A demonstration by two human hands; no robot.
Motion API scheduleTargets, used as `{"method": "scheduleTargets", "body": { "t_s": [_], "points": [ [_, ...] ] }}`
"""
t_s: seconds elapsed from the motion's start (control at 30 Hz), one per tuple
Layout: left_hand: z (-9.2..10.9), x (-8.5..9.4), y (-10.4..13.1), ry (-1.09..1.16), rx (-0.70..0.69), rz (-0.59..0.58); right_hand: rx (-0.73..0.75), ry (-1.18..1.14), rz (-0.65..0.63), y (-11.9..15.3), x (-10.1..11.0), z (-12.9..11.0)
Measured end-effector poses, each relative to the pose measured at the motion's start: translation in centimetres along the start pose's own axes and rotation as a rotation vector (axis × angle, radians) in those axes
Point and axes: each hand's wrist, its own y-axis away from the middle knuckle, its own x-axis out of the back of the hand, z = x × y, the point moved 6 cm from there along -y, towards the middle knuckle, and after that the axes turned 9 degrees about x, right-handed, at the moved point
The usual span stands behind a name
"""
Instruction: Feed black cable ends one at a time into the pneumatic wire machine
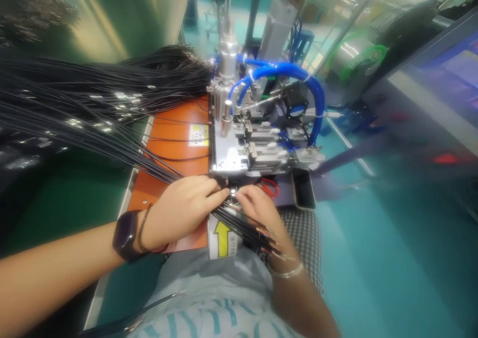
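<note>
My left hand (188, 203) is closed over a bundle of thin black cables (242, 226). The cables come in from the left, pass beneath the palm, and end in stripped coloured wires in front of my right wrist. Thumb and index finger of my right hand (259, 206) are pinched together close to my left fingertips. A small shiny piece (233, 192) shows between the two hands; whether my right fingers grip it or a wire end cannot be made out. Just beyond my hands stands a metal bench machine (227, 154) with clamps and blue air hoses (284, 69).
A large heap of black cables (164, 74) spreads across the left side. Under the machine lies an orange board (175, 144). Red-handled scissors or pliers (271, 187) and a phone (303, 188) lie to the right. A green-rimmed spool (358, 54) stands farther back.
</note>
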Motion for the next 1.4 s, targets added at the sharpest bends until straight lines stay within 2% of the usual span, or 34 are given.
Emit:
{"method": "scheduleTargets", "body": {
  "t_s": [0.1,0.2,0.37,0.57,0.9,1.13,1.23,1.4],
  "points": [
    [-0.2,-0.6,0.0,-0.028,-0.012,-0.016,-0.114,-0.244,-0.044,0.3,-0.4,0.9],
    [-0.2,-0.8,-0.1,-0.047,-0.010,-0.033,-0.237,-0.444,-0.025,0.5,-0.9,1.5],
    [-0.2,-0.8,-0.1,-0.024,-0.009,-0.027,-0.316,-0.518,0.032,0.3,-1.2,1.7],
    [-0.1,-1.0,0.2,-0.040,-0.005,-0.036,-0.327,-0.450,0.077,0.1,-0.7,2.0],
    [0.6,-0.9,0.0,-0.134,-0.007,-0.104,-0.221,-0.444,0.192,0.1,-0.1,1.7],
    [0.8,-0.9,-0.1,-0.172,0.004,-0.164,-0.166,-0.335,0.187,-0.1,0.0,1.4],
    [0.9,-1.0,-0.2,-0.185,0.017,-0.201,-0.210,-0.342,0.167,-0.1,-0.2,1.7],
    [0.9,-0.8,-0.1,-0.166,0.000,-0.127,-0.258,-0.382,0.127,-0.1,-0.4,1.7]
  ]
}}
